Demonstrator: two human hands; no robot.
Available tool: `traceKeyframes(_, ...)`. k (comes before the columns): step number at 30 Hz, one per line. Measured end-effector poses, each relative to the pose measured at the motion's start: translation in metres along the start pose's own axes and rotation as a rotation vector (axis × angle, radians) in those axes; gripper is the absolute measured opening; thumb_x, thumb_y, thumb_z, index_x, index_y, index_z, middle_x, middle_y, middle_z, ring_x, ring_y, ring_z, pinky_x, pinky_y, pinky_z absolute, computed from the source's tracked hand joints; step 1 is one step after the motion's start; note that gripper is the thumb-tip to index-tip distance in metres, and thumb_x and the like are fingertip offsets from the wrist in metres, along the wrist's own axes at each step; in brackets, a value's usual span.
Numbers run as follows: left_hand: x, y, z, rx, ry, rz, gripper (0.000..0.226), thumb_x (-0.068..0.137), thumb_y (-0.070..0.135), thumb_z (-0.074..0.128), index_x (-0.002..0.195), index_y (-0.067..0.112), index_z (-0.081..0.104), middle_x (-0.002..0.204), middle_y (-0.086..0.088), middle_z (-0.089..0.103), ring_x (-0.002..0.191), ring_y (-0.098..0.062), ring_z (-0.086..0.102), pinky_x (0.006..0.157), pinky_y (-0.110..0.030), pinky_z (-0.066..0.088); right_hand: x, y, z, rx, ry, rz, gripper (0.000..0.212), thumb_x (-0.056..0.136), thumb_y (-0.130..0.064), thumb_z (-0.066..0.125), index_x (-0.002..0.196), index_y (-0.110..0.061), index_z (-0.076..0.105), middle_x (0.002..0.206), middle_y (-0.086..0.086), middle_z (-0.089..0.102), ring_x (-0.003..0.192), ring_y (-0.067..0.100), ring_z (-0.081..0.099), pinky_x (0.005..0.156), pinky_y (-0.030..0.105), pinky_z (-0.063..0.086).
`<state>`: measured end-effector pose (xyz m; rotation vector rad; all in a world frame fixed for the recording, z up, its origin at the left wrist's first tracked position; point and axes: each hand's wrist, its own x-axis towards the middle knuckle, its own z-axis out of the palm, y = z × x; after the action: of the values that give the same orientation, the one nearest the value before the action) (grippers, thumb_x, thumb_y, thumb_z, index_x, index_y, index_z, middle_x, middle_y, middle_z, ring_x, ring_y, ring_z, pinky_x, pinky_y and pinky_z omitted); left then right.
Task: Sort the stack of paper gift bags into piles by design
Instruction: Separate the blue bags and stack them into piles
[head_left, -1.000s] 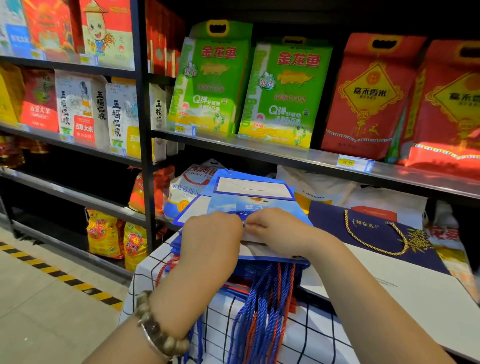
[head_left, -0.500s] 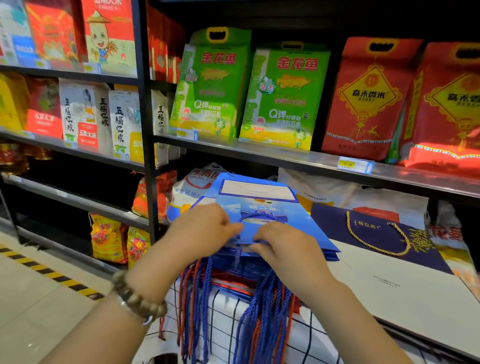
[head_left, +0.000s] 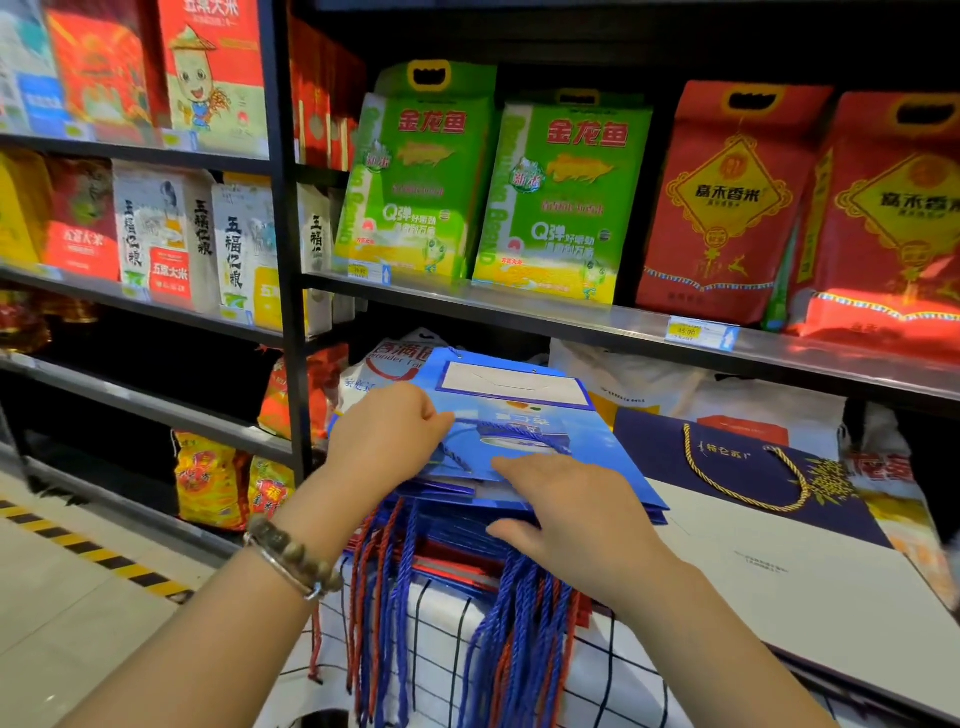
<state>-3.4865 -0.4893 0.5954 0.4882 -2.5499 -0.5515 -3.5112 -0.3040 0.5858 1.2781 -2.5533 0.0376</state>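
A stack of flat paper gift bags (head_left: 447, 545) lies on a white checked cloth (head_left: 447, 623), blue and red layers showing at its near edge. Blue and red rope handles (head_left: 519, 629) hang over the front. On top sits a light blue bag (head_left: 524, 415) with a white panel at its far end. My left hand (head_left: 387, 436) grips the top bag's left edge with curled fingers. Over the bag's near right part lies my right hand (head_left: 566, 499), fingers spread on it and thumb at the stack's edge. To the right lies a navy bag (head_left: 737, 457) with a gold cord handle.
A white flat board or bag (head_left: 810, 587) lies at right under the navy bag. Shelves (head_left: 571, 317) of rice packs in green, red and white stand behind and to the left. White sacks lean behind the stack. Floor with yellow-black tape (head_left: 93, 556) is at lower left.
The view has shifted. The top blue bag has slid toward me and to the right over the stack. My right hand has spread flatter on it; my left hand stays at its left edge.
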Motion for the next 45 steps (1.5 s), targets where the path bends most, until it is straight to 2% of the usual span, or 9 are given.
traceKeyframes(6, -0.049, 0.005, 0.005, -0.321, 0.525, 0.730, 0.041, 0.087, 0.023, 0.048, 0.049, 0.018, 0.033, 0.046, 0.006, 0.029, 0.045, -0.011, 0.026, 0.046, -0.024, 0.021, 0.014, 0.003, 0.000, -0.230, 0.328, 0.051, 0.020, 0.069, -0.023, 0.078, 0.081, -0.026, 0.063, 0.063, -0.003, 0.063, 0.051, 0.017, 0.059, 0.039, 0.022, 0.023)
traceKeyframes(10, -0.049, 0.027, 0.022, -0.328, 0.210, 0.524, 0.032, 0.083, 0.039, 0.041, 0.092, 0.020, 0.065, 0.076, 0.006, 0.063, 0.065, -0.013, 0.054, 0.059, -0.032, 0.047, 0.030, 0.003, -0.036, -0.235, 0.744, 0.098, 0.012, 0.065, -0.012, 0.057, 0.069, -0.017, 0.067, 0.044, 0.000, 0.054, 0.034, 0.023, 0.051, 0.037, 0.015, 0.017)
traceKeyframes(12, -0.034, 0.043, 0.019, -0.545, 0.003, 0.387, 0.045, 0.085, 0.037, 0.049, 0.130, 0.030, 0.050, 0.113, 0.007, 0.063, 0.096, -0.011, 0.060, 0.085, -0.037, 0.050, 0.037, 0.007, -0.052, -0.113, 0.992, 0.060, 0.017, 0.074, -0.013, 0.049, 0.070, -0.011, 0.066, 0.044, 0.005, 0.054, 0.034, 0.027, 0.050, 0.038, 0.018, 0.025)
traceKeyframes(15, -0.015, 0.068, 0.001, -0.673, -0.108, 0.459, 0.069, 0.089, 0.022, 0.057, 0.148, 0.028, 0.021, 0.149, 0.008, 0.035, 0.132, -0.006, 0.039, 0.110, -0.030, 0.033, 0.040, 0.012, -0.075, 0.294, 1.199, 0.083, 0.024, 0.088, -0.014, 0.047, 0.085, -0.003, 0.068, 0.059, 0.008, 0.061, 0.050, 0.022, 0.052, 0.048, 0.025, 0.032)
traceKeyframes(18, -0.003, 0.078, -0.015, -0.446, -0.066, 0.533, 0.064, 0.094, 0.018, 0.052, 0.148, 0.021, 0.019, 0.156, 0.005, 0.015, 0.141, -0.002, 0.014, 0.108, -0.009, 0.010, 0.043, 0.023, -0.082, 0.754, 1.292, 0.230, 0.019, 0.091, -0.009, 0.046, 0.085, -0.007, 0.064, 0.069, -0.008, 0.055, 0.063, 0.003, 0.046, 0.063, 0.019, 0.038)
traceKeyframes(24, 0.015, 0.058, -0.013, -0.366, -0.168, 0.439, 0.046, 0.097, 0.013, 0.045, 0.142, 0.019, 0.038, 0.154, 0.005, 0.021, 0.141, -0.008, 0.021, 0.106, -0.012, 0.013, 0.051, 0.024, -0.025, 1.573, 1.008, 0.629, 0.028, 0.095, -0.007, 0.039, 0.069, -0.018, 0.039, 0.067, 0.002, 0.042, 0.060, 0.014, 0.038, 0.054, 0.026, 0.031)
traceKeyframes(32, 0.012, 0.012, 0.036, -0.286, -0.402, 0.261, 0.031, 0.096, 0.017, 0.049, 0.125, 0.021, 0.060, 0.136, 0.002, 0.052, 0.126, -0.010, 0.045, 0.090, -0.012, 0.029, 0.010, 0.025, 0.003, 1.817, 0.449, 0.658, 0.015, 0.094, 0.001, 0.046, 0.082, 0.004, 0.055, 0.083, 0.012, 0.069, 0.070, 0.018, 0.069, 0.061, 0.028, 0.058)
traceKeyframes(39, 0.021, 0.012, 0.040, -0.237, -0.418, 0.204, 0.023, 0.090, 0.036, 0.058, 0.071, 0.023, 0.062, 0.083, -0.002, 0.062, 0.080, -0.016, 0.054, 0.072, -0.027, 0.038, -0.032, 0.054, -0.013, 0.810, 0.004, 0.477, 0.014, 0.085, -0.020, 0.064, 0.072, -0.018, 0.064, 0.066, -0.007, 0.064, 0.054, 0.001, 0.055, 0.052, 0.016, 0.045)
traceKeyframes(45, 0.021, 0.022, 0.049, -0.098, -0.387, 0.220, 0.028, 0.086, 0.046, 0.059, 0.079, 0.020, 0.052, 0.094, -0.003, 0.060, 0.088, -0.021, 0.054, 0.070, -0.030, 0.039, -0.052, 0.032, 0.015, 0.369, -0.125, 0.225, 0.024, 0.075, -0.058, 0.063, 0.085, -0.037, 0.062, 0.087, -0.013, 0.058, 0.080, 0.001, 0.052, 0.070, 0.020, 0.040)
